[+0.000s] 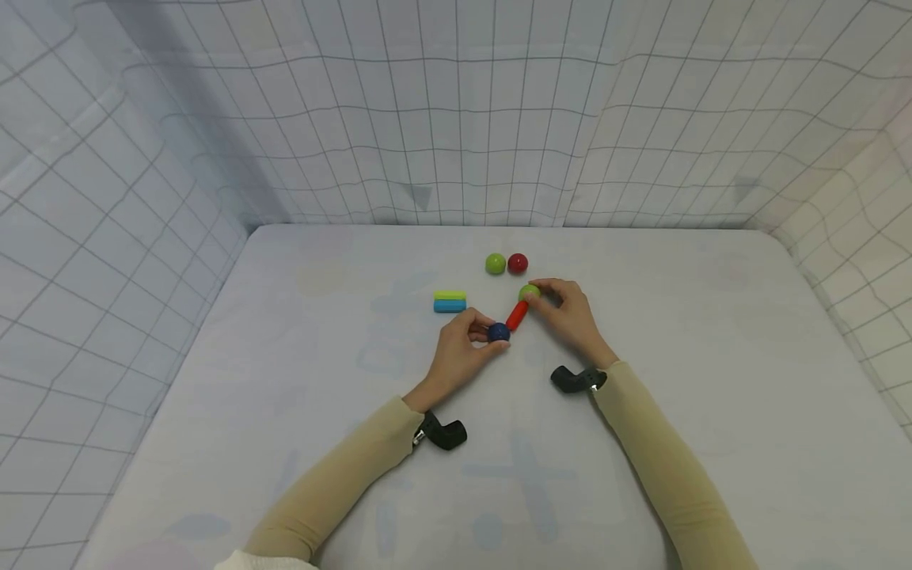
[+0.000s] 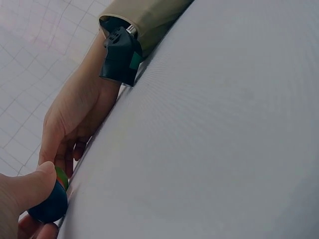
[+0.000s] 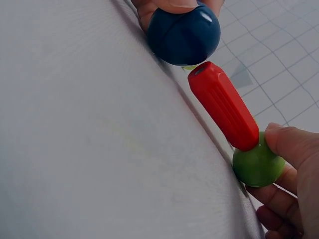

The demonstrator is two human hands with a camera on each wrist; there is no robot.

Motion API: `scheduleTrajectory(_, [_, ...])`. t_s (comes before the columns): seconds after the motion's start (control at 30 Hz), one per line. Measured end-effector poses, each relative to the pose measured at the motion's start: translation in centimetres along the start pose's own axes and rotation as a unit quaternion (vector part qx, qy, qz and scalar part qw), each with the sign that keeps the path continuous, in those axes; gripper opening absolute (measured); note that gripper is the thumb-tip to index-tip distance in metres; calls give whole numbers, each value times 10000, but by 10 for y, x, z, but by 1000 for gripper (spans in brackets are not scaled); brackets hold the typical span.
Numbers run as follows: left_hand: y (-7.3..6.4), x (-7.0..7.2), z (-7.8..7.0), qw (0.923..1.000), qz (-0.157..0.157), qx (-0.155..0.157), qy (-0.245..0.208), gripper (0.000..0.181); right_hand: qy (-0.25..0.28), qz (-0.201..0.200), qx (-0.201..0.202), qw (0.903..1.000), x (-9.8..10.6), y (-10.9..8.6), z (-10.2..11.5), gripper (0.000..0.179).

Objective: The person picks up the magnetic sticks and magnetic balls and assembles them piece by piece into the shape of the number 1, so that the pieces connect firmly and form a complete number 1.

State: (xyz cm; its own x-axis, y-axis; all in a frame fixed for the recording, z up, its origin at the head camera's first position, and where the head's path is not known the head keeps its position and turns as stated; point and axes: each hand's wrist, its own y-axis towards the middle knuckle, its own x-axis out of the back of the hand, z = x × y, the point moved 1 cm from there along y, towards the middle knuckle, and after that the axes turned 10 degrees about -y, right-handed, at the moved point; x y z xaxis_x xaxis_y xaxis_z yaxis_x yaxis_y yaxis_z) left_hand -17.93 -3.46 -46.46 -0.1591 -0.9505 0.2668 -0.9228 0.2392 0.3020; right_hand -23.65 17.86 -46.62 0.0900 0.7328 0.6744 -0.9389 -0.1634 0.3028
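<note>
— Red rod [image 3: 223, 105], where is it lying now?

— It is lying between the two grips, on the pale surface [image 1: 641, 443]. The right hand [image 1: 570, 317] is pinching the green ball [image 3: 258, 164], which is touching the far end of the rod. The left hand [image 1: 459, 356] is pinching the dark blue ball [image 3: 183, 34] just beside the near end; I think a small gap is remaining.

— What could be going wrong?

— If the left grip is pushing off-centre, the blue ball may be slipping past the rod's end, or the rod may be tilting away from the green ball. Beyond the right grip, another green ball [image 1: 495, 264] and a red ball [image 1: 518, 263] are resting.
</note>
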Motion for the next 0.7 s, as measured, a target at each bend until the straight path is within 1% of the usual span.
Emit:
scheduleTrajectory(0.37, [0,-3,0,10000,-15,-77,-25,35,-25,1,-14,10000,-1,0,-1,33])
scheduleTrajectory(0.7, [0,-3,0,9997,31,-251,10,35,-12,-6,32,10000,-2,1,-3,32])
